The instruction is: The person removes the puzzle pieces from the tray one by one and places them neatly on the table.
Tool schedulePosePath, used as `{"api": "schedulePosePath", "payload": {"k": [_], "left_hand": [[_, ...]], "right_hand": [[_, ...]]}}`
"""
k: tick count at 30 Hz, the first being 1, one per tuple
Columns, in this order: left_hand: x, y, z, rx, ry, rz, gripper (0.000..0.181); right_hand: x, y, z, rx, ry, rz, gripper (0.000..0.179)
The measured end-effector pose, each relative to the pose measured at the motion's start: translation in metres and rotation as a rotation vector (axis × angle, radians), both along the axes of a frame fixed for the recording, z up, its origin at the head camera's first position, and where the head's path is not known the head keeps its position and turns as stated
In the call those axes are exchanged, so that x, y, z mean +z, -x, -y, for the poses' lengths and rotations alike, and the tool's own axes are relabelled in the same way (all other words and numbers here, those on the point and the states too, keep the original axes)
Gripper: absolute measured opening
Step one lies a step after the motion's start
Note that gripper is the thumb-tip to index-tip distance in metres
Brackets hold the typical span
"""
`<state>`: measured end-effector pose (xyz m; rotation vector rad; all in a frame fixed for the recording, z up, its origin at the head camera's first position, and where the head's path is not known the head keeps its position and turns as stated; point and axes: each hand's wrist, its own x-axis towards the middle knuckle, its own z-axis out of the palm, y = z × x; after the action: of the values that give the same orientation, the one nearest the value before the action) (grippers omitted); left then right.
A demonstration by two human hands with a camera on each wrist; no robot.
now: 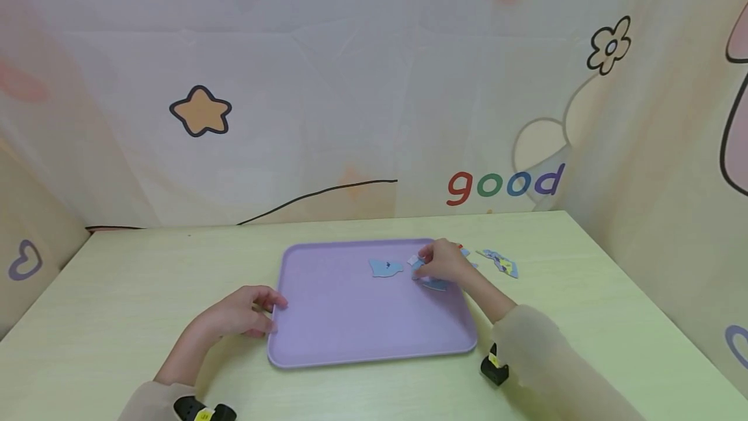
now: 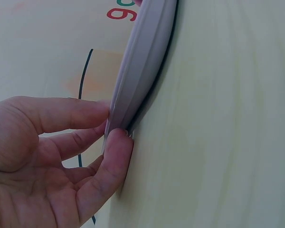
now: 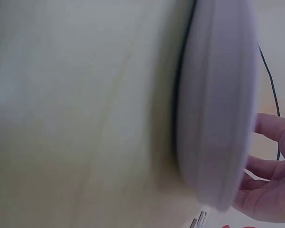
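A purple tray (image 1: 350,330) lies on the table. My left hand (image 1: 245,310) grips its left rim, and in the left wrist view the fingers (image 2: 116,154) bend against the tray's edge. Over the upper right of the tray, my right hand (image 1: 445,261) pinches a small blue and white puzzle piece (image 1: 415,262) between thumb and fingertips. Left of it on the tray lies a light blue puzzle piece (image 1: 386,268). Another blue puzzle piece (image 1: 435,285) shows just below the right hand. In the right wrist view the tray's side hides part of that hand (image 3: 270,175).
Right of the tray, a colourful puzzle piece (image 1: 502,264) lies on the pale wooden table (image 1: 146,278). More puzzle pieces (image 1: 464,251) are partly hidden behind the right hand. A printed cloth (image 1: 292,115) hangs behind the table and at both sides.
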<state>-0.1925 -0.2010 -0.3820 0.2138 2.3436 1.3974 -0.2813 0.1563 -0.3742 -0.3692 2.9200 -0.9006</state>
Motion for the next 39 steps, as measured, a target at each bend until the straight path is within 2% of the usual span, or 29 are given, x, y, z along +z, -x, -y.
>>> {"api": "schedulePosePath", "payload": {"k": [6,11,17,26,32,39], "left_hand": [[0.002,-0.001,0.0,0.003,0.001,-0.003,0.035],[0.002,-0.001,0.0,0.004,0.004,-0.006,0.035],[0.002,-0.002,0.0,-0.005,0.011,-0.008,0.036],[0.002,-0.002,-0.001,0.007,0.008,-0.003,0.035],[0.002,0.0,-0.001,0.012,0.011,0.0,0.035],[0.001,-0.001,0.0,-0.003,0.006,-0.002,0.036]], "right_hand": [[0.0,-0.001,0.007,-0.002,-0.082,-0.053,0.04],[0.0,-0.001,0.011,0.005,-0.094,-0.065,0.039],[0.0,-0.002,0.014,0.022,-0.063,-0.088,0.04],[-0.003,-0.002,0.009,-0.018,0.049,-0.03,0.026],[-0.005,0.0,0.004,-0.036,0.146,0.033,0.029],[-0.001,-0.002,-0.001,-0.093,0.246,0.135,0.032]]}}
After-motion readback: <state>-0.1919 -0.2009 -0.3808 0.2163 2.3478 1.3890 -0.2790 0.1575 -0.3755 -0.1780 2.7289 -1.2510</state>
